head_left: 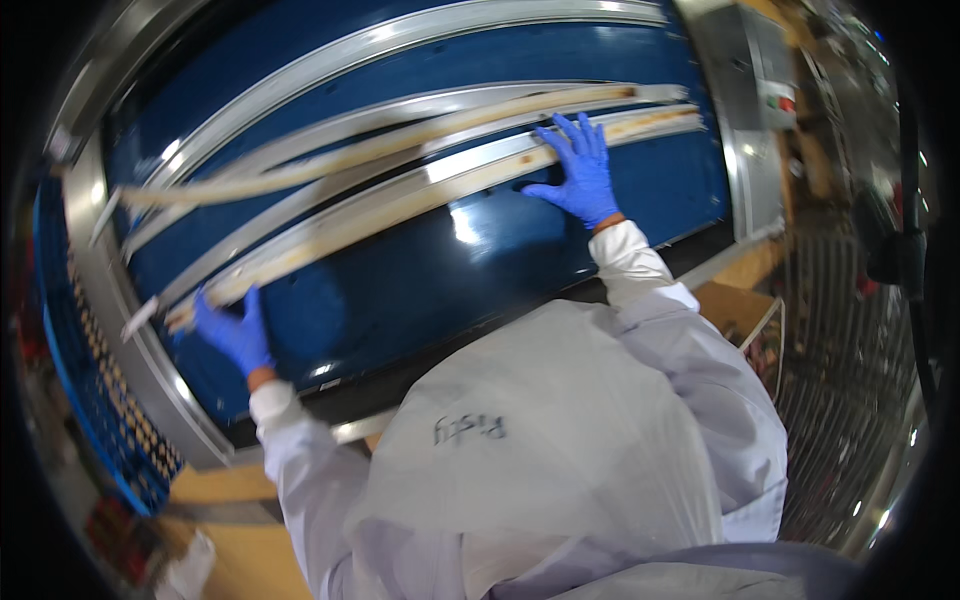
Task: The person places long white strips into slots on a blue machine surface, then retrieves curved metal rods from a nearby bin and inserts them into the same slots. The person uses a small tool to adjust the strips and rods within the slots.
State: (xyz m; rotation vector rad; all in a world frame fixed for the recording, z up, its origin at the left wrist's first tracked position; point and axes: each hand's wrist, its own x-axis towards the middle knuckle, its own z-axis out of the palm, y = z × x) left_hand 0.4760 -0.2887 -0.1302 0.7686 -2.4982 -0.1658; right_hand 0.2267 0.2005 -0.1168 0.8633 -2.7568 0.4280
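My left hand, in a blue glove, touches the left end of a long, narrow, pale strip with brown stains. Its thumb stands apart from the fingers. Farther right, my right hand, also gloved in blue, lies spread across the same strip near its right end. Both hands look open. Just beyond lies a second long strip, yellowish and bowed, with a brown right end. Silvery flat lengths lie under and beside it. The undersides of my fingers are hidden.
The strips lie on a shiny blue surface framed in metal. A curved silvery rail crosses its far side. At left stands a blue tray holding many small pale pieces. A metal box with a red button is at right, above a cardboard box.
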